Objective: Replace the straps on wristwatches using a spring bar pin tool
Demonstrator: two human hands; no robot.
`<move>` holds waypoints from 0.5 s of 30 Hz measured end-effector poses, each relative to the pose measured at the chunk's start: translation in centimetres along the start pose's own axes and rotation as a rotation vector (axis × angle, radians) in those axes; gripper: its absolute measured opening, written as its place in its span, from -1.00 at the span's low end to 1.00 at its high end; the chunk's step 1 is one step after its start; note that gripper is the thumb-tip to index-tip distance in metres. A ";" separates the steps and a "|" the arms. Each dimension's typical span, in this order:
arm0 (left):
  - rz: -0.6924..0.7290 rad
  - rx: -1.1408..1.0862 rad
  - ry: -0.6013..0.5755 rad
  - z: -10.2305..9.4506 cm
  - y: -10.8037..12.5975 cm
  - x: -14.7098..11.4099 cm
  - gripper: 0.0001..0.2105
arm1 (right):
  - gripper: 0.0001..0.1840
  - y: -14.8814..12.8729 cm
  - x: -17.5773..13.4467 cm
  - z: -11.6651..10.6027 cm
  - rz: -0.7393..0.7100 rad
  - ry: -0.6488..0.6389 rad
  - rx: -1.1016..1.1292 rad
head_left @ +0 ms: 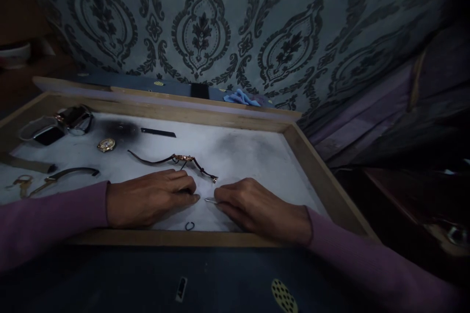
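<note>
Left hand [152, 200] palm-down in tray [319, 171], fingers together, right hand [257, 205] pinching thin metal tool [210, 200], tips nearly meeting, watch [179, 159] just beyond, small ring [189, 226] near front rim.

Mauve knit long sleeves [47, 220], bare hands.

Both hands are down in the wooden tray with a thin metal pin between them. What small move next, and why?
Probably bring the slim gold watch with thin dark straps closer: the right hand pinches the thin metal pin, its tip meets the left hand, and the watch lies just beyond both.
</note>
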State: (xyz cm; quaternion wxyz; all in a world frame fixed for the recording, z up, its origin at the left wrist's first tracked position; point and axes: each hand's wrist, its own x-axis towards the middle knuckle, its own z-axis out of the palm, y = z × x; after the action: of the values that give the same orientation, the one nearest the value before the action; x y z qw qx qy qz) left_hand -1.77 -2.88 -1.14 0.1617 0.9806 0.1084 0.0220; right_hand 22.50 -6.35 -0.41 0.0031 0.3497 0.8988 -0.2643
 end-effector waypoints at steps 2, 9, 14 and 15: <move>-0.003 -0.001 -0.007 0.0 0.0 0.0 -0.69 | -0.74 -0.2 0.0 -0.1 0.004 -0.012 -0.035; -0.020 -0.038 -0.006 -0.1 0.1 0.1 -0.67 | -0.77 -0.5 0.1 -0.2 0.043 -0.022 0.000; -0.035 -0.061 -0.023 0.0 0.0 0.0 -0.66 | -0.77 -0.5 0.2 0.0 0.051 -0.004 -0.002; -0.038 -0.067 -0.024 0.0 0.0 -0.1 -0.65 | -0.77 -0.5 0.2 0.0 0.049 -0.003 0.009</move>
State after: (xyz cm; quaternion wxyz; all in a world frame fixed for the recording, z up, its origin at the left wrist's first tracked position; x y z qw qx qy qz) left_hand -1.83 -2.86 -1.11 0.1961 0.9726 0.1242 0.0108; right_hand 22.05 -6.48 -0.22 0.0094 0.3713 0.8887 -0.2687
